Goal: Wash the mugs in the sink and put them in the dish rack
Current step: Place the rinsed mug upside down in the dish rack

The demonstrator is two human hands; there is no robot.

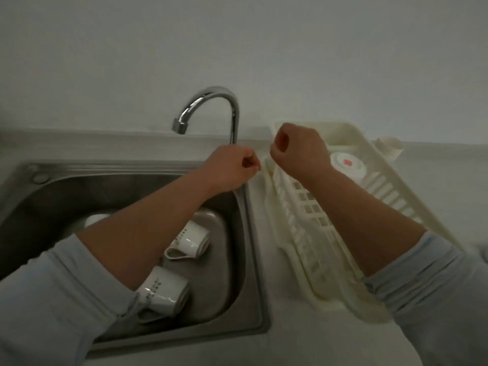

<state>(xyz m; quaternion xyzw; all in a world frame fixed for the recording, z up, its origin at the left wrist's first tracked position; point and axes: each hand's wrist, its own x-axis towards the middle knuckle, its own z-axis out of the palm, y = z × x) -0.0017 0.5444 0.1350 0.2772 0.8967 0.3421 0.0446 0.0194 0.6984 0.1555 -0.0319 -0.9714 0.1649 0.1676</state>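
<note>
Two white mugs lie on their sides on the floor of the stainless-steel sink [254, 233], near its right wall. Each has a small dark sprig pattern. The farther mug [191, 240] is fully in view, with its handle toward the lower left. The nearer mug [161, 289] lies just beside it and is partly covered by the left forearm and its sleeve. A pale rounded object [96, 219] shows past the left forearm, too hidden to name.

Above the sink's back right corner, the left hand [232, 167] is held with curled fingers right in front of the foot of the chrome gooseneck faucet [211, 99]. It hides the foot, so I cannot tell whether it grips anything there. The right hand [298, 151] hovers over the far end of the cream plastic dish rack [396, 196], curled into a loose fist with an empty hollow. The two hands are near each other but apart.

The rack sits on the pale countertop [277, 326] just right of the sink, angled away, and its near edge is blurred. In its far end lies a white round lid with a red label [347, 165], and a ribbed cup holder [390, 149] hangs at the far corner. Both light blue sleeves [52, 299] are pushed up the forearms. A plain grey wall [237, 48] rises behind.
</note>
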